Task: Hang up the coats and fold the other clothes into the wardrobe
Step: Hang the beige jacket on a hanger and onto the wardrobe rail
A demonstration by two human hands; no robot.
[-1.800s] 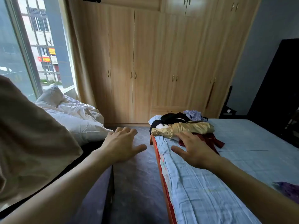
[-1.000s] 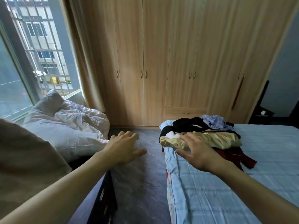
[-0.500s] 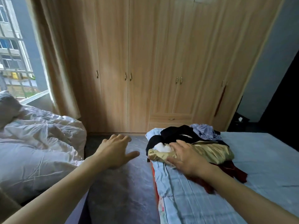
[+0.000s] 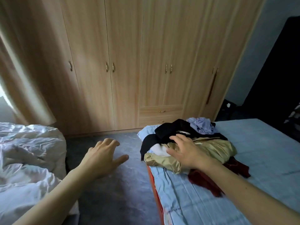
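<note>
Right hand [image 4: 185,153] spread over clothes pile [image 4: 191,143] — left hand [image 4: 102,158] aside

Both arms are bare and reach forward from the near edge. The left arm runs from the near left corner up toward the middle, wrist straight, and its left hand [image 4: 103,157] is held palm down with the fingers loosely spread and slightly bent, the thumb stuck out to the right. It holds nothing. The right arm comes in from the near right corner and angles far and left. The right hand [image 4: 185,151] is also palm down, fingers spread and nearly straight, thumb pointing left, gripping nothing. The two hands are near each other, the right a little farther out.
</note>
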